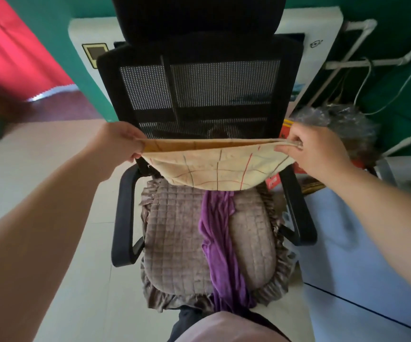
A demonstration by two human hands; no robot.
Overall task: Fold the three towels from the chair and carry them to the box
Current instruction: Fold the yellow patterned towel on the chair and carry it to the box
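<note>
A: Biggest thing first?
B: Black office chair [199, 99], mesh back, facing the camera, armrests on both sides. Stands on a pale tile floor [51, 156].
A: On the seat?
B: Greyish quilted seat cushion [174, 233] with a ruffled edge, covering the whole seat.
A: Behind the chair?
B: White appliance [322, 40] against a green wall [51, 33], partly hidden by the chair back. Red curtain [9, 45] far left. White pipes [357, 61] and a pile of clear plastic [340, 119] to the right; I can't make out what is in that pile.
A: Anything lower right?
B: Light blue surface [347, 243] just beside the chair's armrest. Can't tell what it is.
A: Towels?
B: Two visible. Cream towel [219, 169] with thin red and dark grid lines, folded double, held up in the air above the back half of the seat, stretched between both hands, sagging in a curve below them. Purple towel [221, 245] lies bunched in a long strip down the middle of the cushion, its front end hanging over the seat's front edge.
A: Grip?
B: Left hand [120, 141] grips the cream towel's left top corner, fingers curled round the cloth. Right hand [315, 146] pinches the right top corner between thumb and fingers. Both arms stretched out, hands well apart.
A: Box?
B: Not identifiable here.
</note>
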